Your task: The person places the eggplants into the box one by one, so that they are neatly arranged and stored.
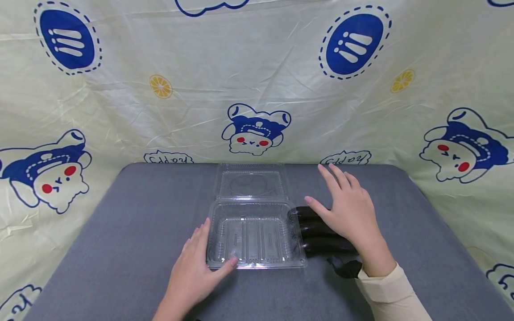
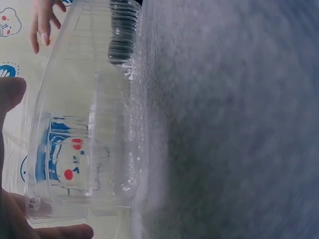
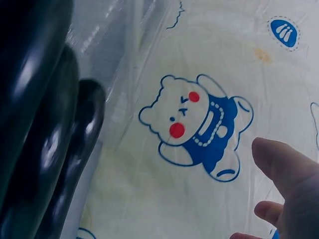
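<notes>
A clear plastic clamshell container lies on the table with its lid folded back. My left hand is at the container's near left corner, fingers along the left side and thumb by the front rim. In the left wrist view its fingertips show beside the container wall. Three long, glossy dark eggplants lie side by side at the container's right, their left ends against or behind its wall. Above them hovers my right hand, fingers spread, holding nothing. The right wrist view shows the eggplants apart from the thumb.
A grey cloth covers the table. Behind it hangs a pale printed curtain with cartoon bears. A small black object shows by the right wrist; its kind is unclear.
</notes>
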Tool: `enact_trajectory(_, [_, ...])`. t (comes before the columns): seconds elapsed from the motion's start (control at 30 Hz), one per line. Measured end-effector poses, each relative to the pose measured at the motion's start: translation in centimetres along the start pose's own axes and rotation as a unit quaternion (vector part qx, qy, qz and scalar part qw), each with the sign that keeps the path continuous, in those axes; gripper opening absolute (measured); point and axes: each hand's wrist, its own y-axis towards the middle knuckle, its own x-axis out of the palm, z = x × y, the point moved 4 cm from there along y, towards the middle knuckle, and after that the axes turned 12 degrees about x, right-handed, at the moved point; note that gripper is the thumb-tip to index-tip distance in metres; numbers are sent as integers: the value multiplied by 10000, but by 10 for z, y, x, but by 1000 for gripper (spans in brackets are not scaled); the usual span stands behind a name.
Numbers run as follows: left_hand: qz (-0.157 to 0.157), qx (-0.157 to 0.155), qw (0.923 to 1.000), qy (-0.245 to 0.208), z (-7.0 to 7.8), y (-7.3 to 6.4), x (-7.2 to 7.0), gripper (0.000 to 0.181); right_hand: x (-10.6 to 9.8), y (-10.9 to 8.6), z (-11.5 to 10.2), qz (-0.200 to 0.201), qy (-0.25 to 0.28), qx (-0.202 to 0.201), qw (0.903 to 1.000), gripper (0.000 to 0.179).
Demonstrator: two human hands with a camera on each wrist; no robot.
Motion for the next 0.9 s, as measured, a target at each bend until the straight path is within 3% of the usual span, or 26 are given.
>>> enact_trajectory(0.17, [-47, -196, 9991, -370, -1, -4, 3, 113, 1, 5, 11, -171, -32, -3, 9998, 84])
enact_trajectory(0.5, [110, -302, 9957, -868, -7, -8, 11, 115, 10, 15, 30, -778, 137, 58, 9969, 85])
enact_trajectory(0.9, [271, -269, 9901, -1349, -11, -8, 17, 115, 38, 25, 45, -1778, 775, 127, 9809, 89])
